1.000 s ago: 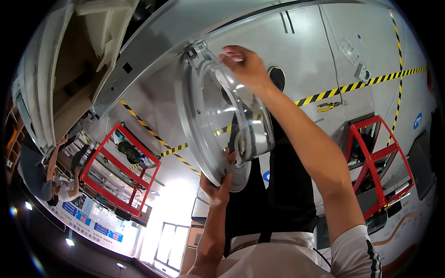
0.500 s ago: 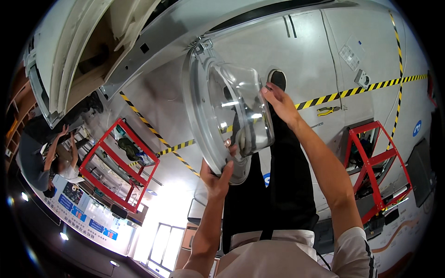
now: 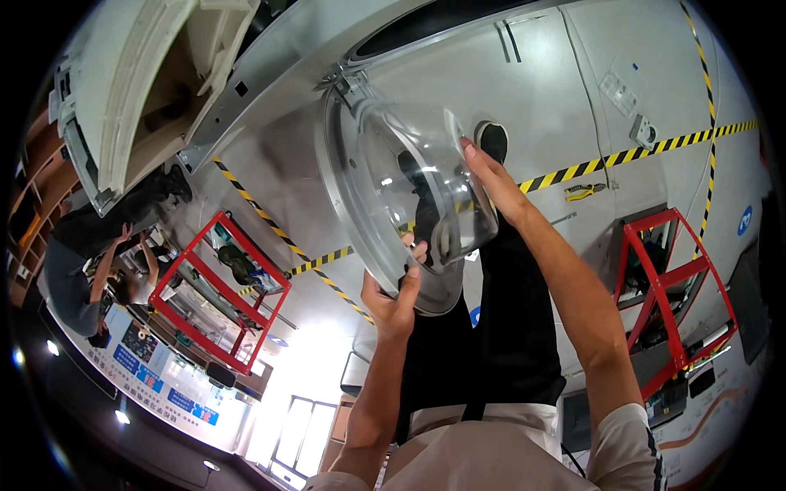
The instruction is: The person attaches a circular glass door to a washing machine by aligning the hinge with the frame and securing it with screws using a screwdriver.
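Note:
A front-loading washing machine door [image 3: 342, 184] with a grey ring frame and a clear bowl-shaped glass [image 3: 454, 192] hangs in front of me. Its metal hinge [image 3: 348, 82] joins it to the grey machine panel [image 3: 286, 61]. My left hand [image 3: 395, 296] is closed around the lower rim, thumb on the near side; some of its fingers show through the glass. Against the right side of the glass lies my right hand [image 3: 498, 184], its fingers stretched along the surface and its thumb hidden.
Red metal frames stand to the left [image 3: 221, 295] and right [image 3: 675, 282]. Yellow-handled pliers [image 3: 583, 192] and a small white device [image 3: 643, 131] lie on the grey floor, near striped tape [image 3: 573, 173]. Another person [image 3: 78, 274] works at far left.
The door has tilted slightly, its lower rim and glass shifting right with my left hand. My right hand's fingers lie flatter along the glass. The view has shifted a little.

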### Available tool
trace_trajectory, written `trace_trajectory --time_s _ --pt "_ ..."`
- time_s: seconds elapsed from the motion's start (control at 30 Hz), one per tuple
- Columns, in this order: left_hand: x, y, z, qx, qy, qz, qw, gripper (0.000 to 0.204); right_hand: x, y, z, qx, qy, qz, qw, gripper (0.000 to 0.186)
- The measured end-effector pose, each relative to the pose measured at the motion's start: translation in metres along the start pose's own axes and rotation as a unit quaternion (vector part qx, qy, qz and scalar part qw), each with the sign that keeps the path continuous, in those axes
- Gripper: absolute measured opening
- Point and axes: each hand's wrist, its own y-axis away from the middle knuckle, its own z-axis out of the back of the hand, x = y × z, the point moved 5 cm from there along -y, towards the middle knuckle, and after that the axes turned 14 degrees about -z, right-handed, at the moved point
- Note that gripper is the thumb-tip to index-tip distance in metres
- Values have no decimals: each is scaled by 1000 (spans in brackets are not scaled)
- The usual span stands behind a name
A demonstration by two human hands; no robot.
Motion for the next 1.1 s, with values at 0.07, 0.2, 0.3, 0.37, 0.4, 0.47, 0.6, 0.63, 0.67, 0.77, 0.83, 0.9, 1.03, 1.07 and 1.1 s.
trace_trajectory --time_s 0.07,0.2,0.3,0.37,0.4,0.47,0.6,0.63,0.67,0.77,0.83,0.9,1.03,1.07,1.1 --pt "-2 -1 6 9 -13 -1 1000 39 -2 4 -6 5 -4 -11 1000 84" --pt "-10 -5 17 15 -33 4 999 38 -11 5 -13 16 1 -29 999 84" --pt "-10 -7 24 19 -31 6 999 37 -11 11 -17 16 -11 -28 999 82" --pt "-11 -7 24 22 -39 7 999 38 -11 14 -17 15 -6 -36 999 79" --pt "-12 -7 24 24 -43 8 999 38 -11 15 -15 16 5 -43 999 76" --pt "-15 -8 24 25 -43 8 999 38 -15 17 -11 13 25 -51 998 73" --pt "-16 -11 34 46 -57 10 997 37 -43 19 1 -13 41 -71 997 72" --pt "-17 -13 37 47 -72 9 996 36 -53 20 5 -25 38 -82 996 72" --pt "-19 -14 41 49 -85 8 995 36 -66 20 11 -43 49 -93 994 71" --pt "-13 -15 60 34 -84 23 996 34 -90 42 31 -106 51 -113 987 74" --pt "-16 -19 65 35 -89 22 995 32 -117 59 59 -166 81 -107 977 70" --pt "-19 -23 68 43 -86 23 995 33 -148 79 89 -231 93 -125 960 68" --pt "-23 -25 72 47 -103 37 993 33 -212 128 133 -339 130 -170 916 62" --pt "-24 -26 72 49 -103 32 993 33 -220 140 133 -350 137 -184 908 60" --pt "-25 -26 71 52 -103 28 993 33 -226 150 133 -366 134 -179 903 57"
